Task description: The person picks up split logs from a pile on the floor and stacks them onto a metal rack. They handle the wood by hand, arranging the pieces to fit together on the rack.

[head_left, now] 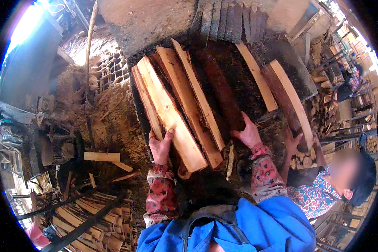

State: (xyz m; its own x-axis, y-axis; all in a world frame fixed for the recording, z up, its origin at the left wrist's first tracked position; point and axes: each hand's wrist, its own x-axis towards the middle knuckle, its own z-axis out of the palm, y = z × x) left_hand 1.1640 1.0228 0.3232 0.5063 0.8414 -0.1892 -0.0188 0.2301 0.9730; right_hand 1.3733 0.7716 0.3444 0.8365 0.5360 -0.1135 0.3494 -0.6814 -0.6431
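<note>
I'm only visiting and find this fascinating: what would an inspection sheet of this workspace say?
Surface: dark, dirty worktop under the boards.
Job's things: pale board with a knot, lying slanted among others; dark board right of it.
Clutter: wood scraps on the floor; stacked strips at lower left.
Grippers: bare hands; left hand has its thumb on the pale board, right hand is spread at the dark board's near end.
Cables: cannot tell.
Surroundings: co-worker at right, reaching to a curved board.
</note>
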